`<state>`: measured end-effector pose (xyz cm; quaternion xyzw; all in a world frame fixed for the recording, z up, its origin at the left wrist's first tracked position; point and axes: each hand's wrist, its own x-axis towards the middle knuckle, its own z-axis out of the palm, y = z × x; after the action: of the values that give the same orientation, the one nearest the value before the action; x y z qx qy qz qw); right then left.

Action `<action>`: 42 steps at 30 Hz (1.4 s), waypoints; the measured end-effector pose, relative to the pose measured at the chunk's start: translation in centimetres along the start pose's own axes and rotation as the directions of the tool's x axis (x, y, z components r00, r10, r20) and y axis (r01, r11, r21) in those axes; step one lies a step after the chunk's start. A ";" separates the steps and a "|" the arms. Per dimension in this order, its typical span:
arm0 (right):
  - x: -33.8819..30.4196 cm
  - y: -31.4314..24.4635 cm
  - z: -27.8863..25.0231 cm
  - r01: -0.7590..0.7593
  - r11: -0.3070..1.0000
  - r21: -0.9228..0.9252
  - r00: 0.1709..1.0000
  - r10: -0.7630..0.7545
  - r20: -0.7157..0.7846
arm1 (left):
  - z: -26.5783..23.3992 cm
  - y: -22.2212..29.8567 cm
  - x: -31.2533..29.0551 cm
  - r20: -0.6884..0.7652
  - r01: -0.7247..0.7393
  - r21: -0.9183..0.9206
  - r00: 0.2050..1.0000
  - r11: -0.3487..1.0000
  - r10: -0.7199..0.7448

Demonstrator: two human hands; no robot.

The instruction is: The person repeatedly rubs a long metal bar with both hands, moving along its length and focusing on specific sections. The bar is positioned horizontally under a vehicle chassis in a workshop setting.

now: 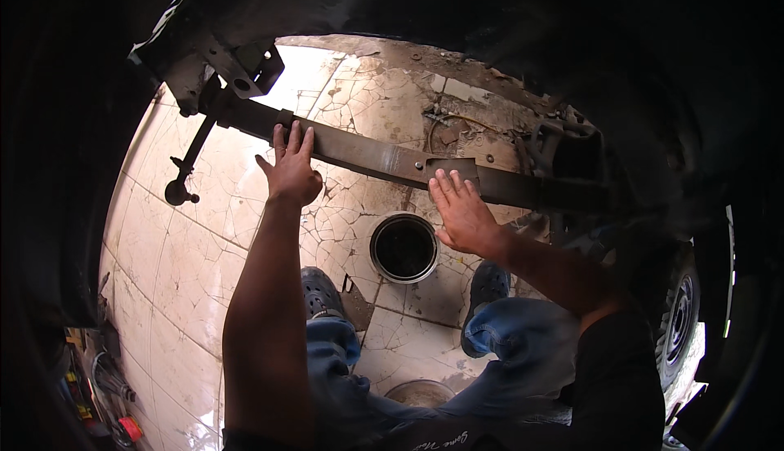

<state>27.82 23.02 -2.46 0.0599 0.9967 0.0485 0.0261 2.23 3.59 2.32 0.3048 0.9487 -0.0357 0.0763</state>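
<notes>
A long, dark leaf spring [367, 154] runs across in front of me, sloping down to the right, under a dark vehicle body. My left hand [296, 175] lies with its fingers stretched over the spring's near edge, just right of a clamp band [282, 117]. Further right, my right hand [464, 213] rests with fingers spread against the spring, by a flat rectangular pad [454, 168]. A small bolt head or pin [419, 165] stands out left of that pad. Neither hand is wrapped around anything.
At the left, a metal bracket [245, 71] meets the spring's end, and a rod with a ball-ended joint [178, 191] hangs there. A round open tin [404, 247] stands on cracked floor tiles [184, 263] between my feet. A wheel [679, 320] is at the right.
</notes>
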 end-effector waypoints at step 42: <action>-7.7 8.6 0.8 -0.014 0.999 0.049 0.993 0.008 0.116 | -0.2 0.1 0.6 0.039 0.013 -0.025 0.999 1.000 -0.012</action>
<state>36.55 30.62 -2.02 0.0688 0.9940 0.0204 0.0821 1.77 4.08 2.40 0.2971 0.9493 -0.0302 0.0985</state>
